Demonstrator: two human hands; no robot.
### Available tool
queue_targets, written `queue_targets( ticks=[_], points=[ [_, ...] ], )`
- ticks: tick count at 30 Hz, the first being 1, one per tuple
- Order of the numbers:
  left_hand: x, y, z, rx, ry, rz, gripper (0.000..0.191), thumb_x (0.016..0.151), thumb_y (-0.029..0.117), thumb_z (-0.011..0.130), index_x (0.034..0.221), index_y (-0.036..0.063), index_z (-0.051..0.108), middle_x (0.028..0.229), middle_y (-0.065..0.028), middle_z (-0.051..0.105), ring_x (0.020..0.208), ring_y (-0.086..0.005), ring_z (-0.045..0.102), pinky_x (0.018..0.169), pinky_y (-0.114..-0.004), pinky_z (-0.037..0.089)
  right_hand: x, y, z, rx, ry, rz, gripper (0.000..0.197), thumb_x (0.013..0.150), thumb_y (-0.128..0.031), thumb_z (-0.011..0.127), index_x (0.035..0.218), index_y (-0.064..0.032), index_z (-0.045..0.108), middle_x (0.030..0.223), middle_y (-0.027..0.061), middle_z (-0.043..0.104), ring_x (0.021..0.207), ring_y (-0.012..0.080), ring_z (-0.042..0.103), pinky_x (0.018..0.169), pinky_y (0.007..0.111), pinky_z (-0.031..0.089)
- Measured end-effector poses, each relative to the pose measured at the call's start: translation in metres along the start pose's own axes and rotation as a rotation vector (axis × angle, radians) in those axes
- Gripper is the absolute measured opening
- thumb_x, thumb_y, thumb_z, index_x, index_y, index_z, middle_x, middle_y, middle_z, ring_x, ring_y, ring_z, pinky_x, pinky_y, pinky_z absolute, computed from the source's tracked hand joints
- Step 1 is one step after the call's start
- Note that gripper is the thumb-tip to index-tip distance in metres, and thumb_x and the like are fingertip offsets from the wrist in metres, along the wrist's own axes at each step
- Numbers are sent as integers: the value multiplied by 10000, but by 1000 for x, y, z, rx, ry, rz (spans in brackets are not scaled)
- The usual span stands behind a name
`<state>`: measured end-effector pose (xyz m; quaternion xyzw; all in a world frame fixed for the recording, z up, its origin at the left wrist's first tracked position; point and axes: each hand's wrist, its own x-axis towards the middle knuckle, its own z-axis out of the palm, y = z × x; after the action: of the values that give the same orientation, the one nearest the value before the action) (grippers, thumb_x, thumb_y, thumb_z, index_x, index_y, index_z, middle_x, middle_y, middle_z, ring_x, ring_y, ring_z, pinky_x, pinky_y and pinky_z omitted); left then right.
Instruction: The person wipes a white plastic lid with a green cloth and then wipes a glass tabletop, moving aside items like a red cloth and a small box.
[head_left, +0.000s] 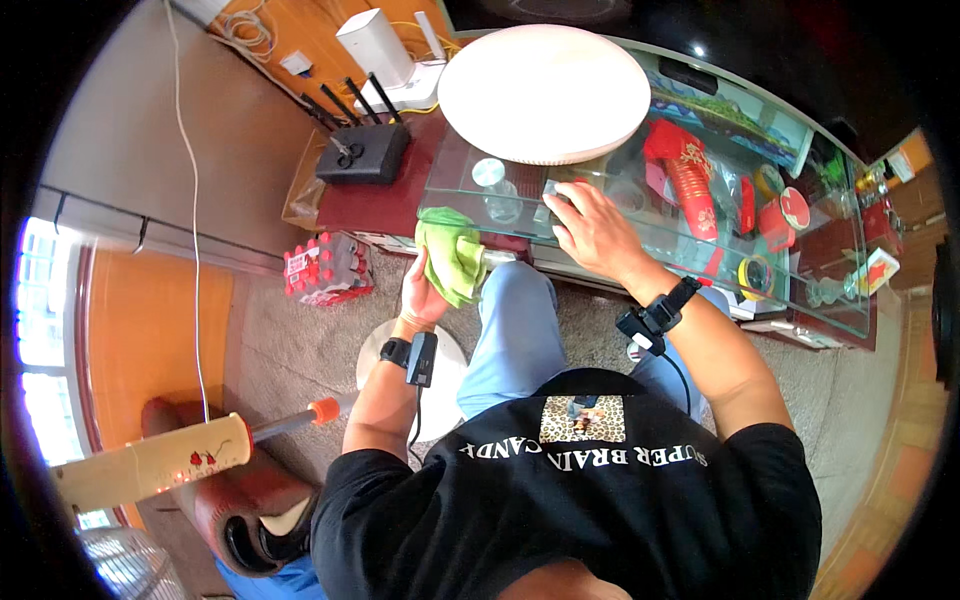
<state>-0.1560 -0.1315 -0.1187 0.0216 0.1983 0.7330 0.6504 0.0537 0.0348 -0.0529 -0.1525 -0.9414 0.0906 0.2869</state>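
My left hand (422, 292) grips a crumpled green cloth (454, 259) at the near left corner of the glass top (495, 217) of a dark red cabinet. My right hand (596, 229) is over the front part of this glass, palm down with the fingers spread. It seems to touch the surface, and nothing shows in its grasp. Beyond my hands, a large round white lamp cover (544, 94) rests on the glass. Left of my right hand, a clear jar with a pale lid (489, 172) shows. A stack of red paper cups (694, 187) lies farther right.
A black router (364, 154) with scissors on it stands at the cabinet's left end, near a white router (375, 49). Yellow tape (755, 277) shows at right. Shrink-wrapped bottles (326, 270) stand on the floor. A round white stool (442, 375) is beside my leg; a white cord (191, 187) hangs left.
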Motion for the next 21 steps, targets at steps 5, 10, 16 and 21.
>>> queue_targets(
  ticks=[5, 10, 16, 21],
  points=[
    [-28, -6, 7, -3, 20, 141, 472, 808, 344, 370, 1186, 68, 308, 1176, -108, 375, 1056, -260, 384, 897, -420, 286, 0, -2, -4, -15, -14, -1, 377, 687, -189, 533, 1012, -20, 447, 1037, 139, 413, 963, 287, 408, 819, 369, 345],
    [-24, 40, -7, 112, 166, 262, 455, 779, 288, 454, 1159, 74, 326, 1102, -114, 434, 988, -262, 439, 848, -411, 348, 1, -5, -10, 6, -52, 1, 398, 680, -185, 541, 1026, -17, 436, 1054, 139, 397, 978, 290, 394, 832, 366, 336],
    [29, 183, -104, 1586, 804, 597, 484, 690, 225, 558, 1098, 55, 362, 1088, -167, 434, 914, -317, 476, 757, -419, 393, 5, -12, -15, 12, -113, 38, 429, 647, -178, 565, 1029, -29, 438, 1051, 130, 399, 984, 284, 386, 826, 364, 340],
    [92, 157, -79, 2197, 1023, 101, 598, 681, 357, 537, 1188, 152, 296, 1193, -111, 341, 1032, -361, 358, 841, -431, 318, -2, -6, -24, -33, -172, 100, 472, 623, -161, 576, 1054, -48, 423, 1061, 122, 391, 990, 281, 384, 818, 376, 341]
  ],
)
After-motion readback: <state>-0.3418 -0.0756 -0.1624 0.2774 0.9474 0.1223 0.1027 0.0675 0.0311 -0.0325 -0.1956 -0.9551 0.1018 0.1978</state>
